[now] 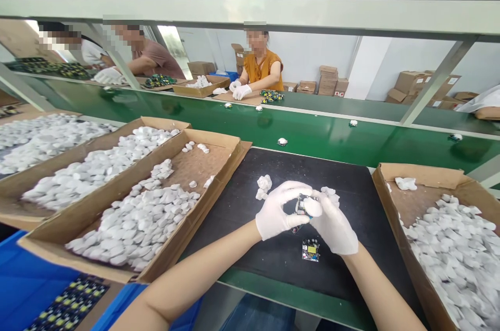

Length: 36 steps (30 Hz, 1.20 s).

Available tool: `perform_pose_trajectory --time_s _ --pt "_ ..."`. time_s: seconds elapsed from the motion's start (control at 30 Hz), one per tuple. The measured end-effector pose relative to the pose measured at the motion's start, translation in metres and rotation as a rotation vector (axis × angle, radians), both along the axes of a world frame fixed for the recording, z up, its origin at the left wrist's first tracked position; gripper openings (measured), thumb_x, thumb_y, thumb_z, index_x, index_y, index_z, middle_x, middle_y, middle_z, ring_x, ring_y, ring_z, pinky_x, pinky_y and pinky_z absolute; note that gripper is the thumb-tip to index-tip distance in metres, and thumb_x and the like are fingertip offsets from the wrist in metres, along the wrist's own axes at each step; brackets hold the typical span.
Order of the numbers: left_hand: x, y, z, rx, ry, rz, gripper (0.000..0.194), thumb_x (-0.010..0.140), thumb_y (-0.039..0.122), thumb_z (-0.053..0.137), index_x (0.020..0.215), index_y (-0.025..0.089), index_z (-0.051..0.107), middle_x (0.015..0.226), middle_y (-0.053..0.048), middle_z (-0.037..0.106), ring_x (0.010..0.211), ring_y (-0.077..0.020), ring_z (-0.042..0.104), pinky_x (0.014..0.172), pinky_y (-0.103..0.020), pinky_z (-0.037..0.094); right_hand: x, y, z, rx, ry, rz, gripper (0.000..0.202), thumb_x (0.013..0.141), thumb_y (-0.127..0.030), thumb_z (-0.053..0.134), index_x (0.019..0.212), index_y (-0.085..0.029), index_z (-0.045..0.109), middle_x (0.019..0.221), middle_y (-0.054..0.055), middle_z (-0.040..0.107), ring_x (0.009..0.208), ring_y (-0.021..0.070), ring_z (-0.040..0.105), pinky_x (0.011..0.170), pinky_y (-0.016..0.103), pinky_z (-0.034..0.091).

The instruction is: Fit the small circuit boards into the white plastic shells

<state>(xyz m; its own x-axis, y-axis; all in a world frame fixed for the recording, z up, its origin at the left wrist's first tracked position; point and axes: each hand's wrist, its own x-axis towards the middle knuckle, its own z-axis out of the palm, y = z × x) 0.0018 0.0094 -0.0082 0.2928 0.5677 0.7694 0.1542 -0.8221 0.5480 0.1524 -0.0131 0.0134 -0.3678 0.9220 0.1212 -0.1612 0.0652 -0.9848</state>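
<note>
My left hand [273,212], in a white glove, grips a small circuit board [300,205] by its edges above the black mat [242,237]. My right hand [336,226], also gloved, has its fingers closed at a white oval pad [313,207] that lies against the board's face. Below my hands a second circuit board [311,251] with a yellow component rests on the mat. Part of another board [296,229] shows under my left fingers. Loose white pads [264,184] lie beyond my left hand, and more white pads [330,194] sit behind my right fingers.
Cardboard trays of white pads stand at left [234,164] and right [425,177]. A green conveyor [320,138] beyond the mat carries several padded boards. Across it, co-workers sit, one in an orange top [269,71]. Boards lie lower left [70,302]. A frame beam [250,8] crosses overhead.
</note>
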Motion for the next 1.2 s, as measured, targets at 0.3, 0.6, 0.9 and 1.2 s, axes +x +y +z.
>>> perform_pose_trajectory --time_s 0.3,0.6,0.9,1.2 --pt "-0.001 0.002 0.001 -0.066 -0.007 0.004 0.046 0.074 0.054 0.060 0.101 0.017 0.061 0.099 -0.013 0.063 0.095 -0.0240 0.059 0.083 -0.041 0.049 0.000 0.003 -0.003 -0.236 0.214 0.110 0.021 0.074 -0.039 0.061 0.075 -0.020 0.053 0.070 -0.001 0.044 0.065 0.0132 0.041 0.060 0.028 0.038" --pt "-0.001 0.001 0.003 -0.009 0.077 0.109 0.038 0.068 0.042 0.071 0.097 0.018 0.064 0.097 -0.010 0.066 0.090 -0.0232 0.061 0.082 -0.039 0.050 0.003 0.007 -0.008 0.073 -0.117 -0.063 0.030 0.071 -0.048 0.062 0.071 -0.019 0.057 0.067 0.001 0.049 0.067 0.0163 0.043 0.063 0.031 0.038" --pt "0.004 -0.001 0.001 -0.106 0.063 0.067 0.032 0.071 0.026 0.066 0.102 0.017 0.060 0.103 -0.011 0.062 0.098 -0.0231 0.059 0.087 -0.040 0.049 0.000 0.011 -0.011 -0.206 0.078 -0.031 0.025 0.069 -0.039 0.065 0.082 -0.018 0.059 0.070 0.000 0.050 0.065 0.0144 0.047 0.060 0.029 0.039" --pt "0.002 0.000 0.001 -0.029 0.088 0.032 0.032 0.079 0.039 0.055 0.102 0.017 0.061 0.102 -0.012 0.063 0.094 -0.0234 0.060 0.083 -0.039 0.049 0.002 0.009 -0.010 -0.122 -0.021 0.002 0.021 0.070 -0.033 0.068 0.081 -0.016 0.062 0.065 -0.003 0.046 0.061 0.0110 0.043 0.056 0.026 0.038"
